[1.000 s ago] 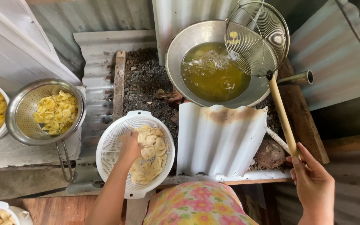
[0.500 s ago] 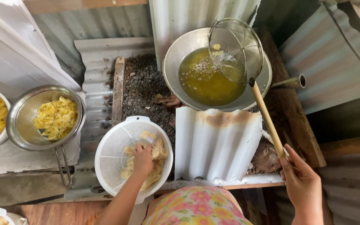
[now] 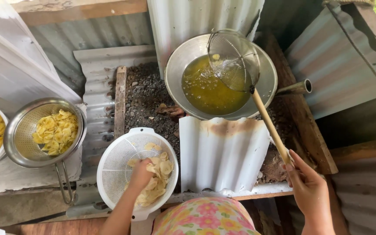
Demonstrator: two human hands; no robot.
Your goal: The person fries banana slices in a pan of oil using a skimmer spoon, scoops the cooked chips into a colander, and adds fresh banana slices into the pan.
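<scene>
My left hand (image 3: 140, 175) reaches into a white plastic colander (image 3: 112, 162) and closes on pale raw slices (image 3: 159, 174) lying in it. My right hand (image 3: 308, 185) grips the wooden handle (image 3: 270, 126) of a wire mesh skimmer (image 3: 233, 59). The skimmer's basket hangs tilted over a metal wok (image 3: 264, 93) of hot yellow oil (image 3: 205, 87), with one small piece stuck to the mesh.
A steel strainer (image 3: 16, 143) with fried yellow chips (image 3: 57, 131) rests at the left, beside a white bowl (image 3: 1, 154) of more chips. Corrugated metal sheets (image 3: 220, 152) ring the stove; ash and gravel (image 3: 146, 98) lie left of the wok. A metal pipe (image 3: 294, 88) juts out right.
The skimmer has swung left and lower, over the wok's oil. My left hand has pushed deeper into the colander and closed on the slices.
</scene>
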